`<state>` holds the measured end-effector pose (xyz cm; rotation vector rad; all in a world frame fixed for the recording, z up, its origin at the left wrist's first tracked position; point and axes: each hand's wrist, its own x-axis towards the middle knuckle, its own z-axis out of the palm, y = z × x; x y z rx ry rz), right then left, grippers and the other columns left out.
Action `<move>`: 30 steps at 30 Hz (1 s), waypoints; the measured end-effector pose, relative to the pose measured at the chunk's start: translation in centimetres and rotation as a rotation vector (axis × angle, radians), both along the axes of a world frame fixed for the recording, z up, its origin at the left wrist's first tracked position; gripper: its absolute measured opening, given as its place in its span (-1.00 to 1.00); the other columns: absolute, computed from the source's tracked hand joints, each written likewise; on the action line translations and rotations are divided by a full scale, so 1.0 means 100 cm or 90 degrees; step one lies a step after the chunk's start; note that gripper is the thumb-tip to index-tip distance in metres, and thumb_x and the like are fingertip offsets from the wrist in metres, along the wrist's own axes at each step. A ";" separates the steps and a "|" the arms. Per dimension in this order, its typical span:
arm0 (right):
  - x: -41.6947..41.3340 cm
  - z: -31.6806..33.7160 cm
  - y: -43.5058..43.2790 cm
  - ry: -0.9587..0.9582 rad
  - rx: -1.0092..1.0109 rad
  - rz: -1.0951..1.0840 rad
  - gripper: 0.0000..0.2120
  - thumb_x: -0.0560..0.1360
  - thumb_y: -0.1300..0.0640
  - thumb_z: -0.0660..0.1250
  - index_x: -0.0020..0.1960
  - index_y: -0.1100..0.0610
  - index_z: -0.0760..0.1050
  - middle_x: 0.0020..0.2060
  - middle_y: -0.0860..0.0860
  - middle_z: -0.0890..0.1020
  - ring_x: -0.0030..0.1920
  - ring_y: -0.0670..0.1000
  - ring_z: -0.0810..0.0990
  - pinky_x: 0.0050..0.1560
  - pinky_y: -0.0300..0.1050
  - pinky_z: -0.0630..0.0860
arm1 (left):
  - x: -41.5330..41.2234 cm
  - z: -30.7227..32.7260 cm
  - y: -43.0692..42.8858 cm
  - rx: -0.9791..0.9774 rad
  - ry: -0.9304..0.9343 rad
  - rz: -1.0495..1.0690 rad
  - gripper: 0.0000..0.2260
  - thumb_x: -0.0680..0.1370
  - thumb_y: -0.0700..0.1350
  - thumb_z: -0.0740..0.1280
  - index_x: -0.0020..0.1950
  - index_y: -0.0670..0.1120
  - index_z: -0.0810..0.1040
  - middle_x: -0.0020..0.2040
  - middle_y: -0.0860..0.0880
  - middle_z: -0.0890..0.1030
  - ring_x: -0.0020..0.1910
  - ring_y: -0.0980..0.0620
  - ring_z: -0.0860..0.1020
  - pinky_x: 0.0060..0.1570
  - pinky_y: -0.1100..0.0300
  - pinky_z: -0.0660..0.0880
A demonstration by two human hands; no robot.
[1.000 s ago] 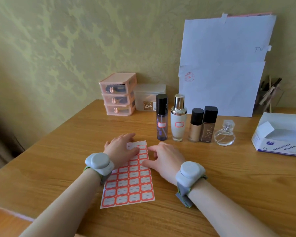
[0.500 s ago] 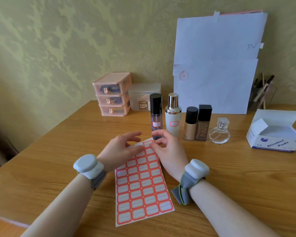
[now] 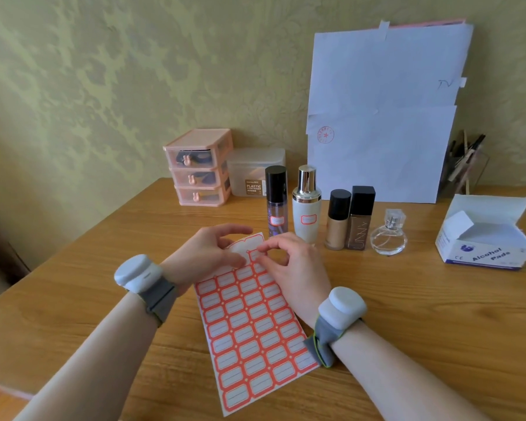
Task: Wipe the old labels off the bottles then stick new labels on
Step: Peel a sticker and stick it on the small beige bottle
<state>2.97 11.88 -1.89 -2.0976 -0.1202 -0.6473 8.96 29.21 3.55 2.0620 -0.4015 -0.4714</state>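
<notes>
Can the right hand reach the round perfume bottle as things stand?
Probably yes: bare table lies between the right hand and the perfume bottle, though the hand is busy pinching at the label sheet.

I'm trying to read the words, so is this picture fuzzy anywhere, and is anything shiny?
Head view: the big print on the alcohol pads box and the plastic container reads fine, but smaller print is too soft to read. Head view: the white bottle has glare on its silver cap. Head view: the light is soft and even, with only faint shadows.
</notes>
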 end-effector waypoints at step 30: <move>-0.011 0.013 -0.001 -0.008 -0.259 -0.031 -0.77 0.61 -0.03 0.28 0.10 0.00 0.69 0.12 -0.10 0.66 0.05 0.01 0.62 -0.08 0.02 0.60 | -0.005 -0.002 -0.001 -0.107 0.058 0.056 -0.58 0.47 -0.21 0.51 0.28 0.08 0.54 -0.10 -0.11 0.75 -0.17 -0.14 0.74 -0.30 0.13 0.65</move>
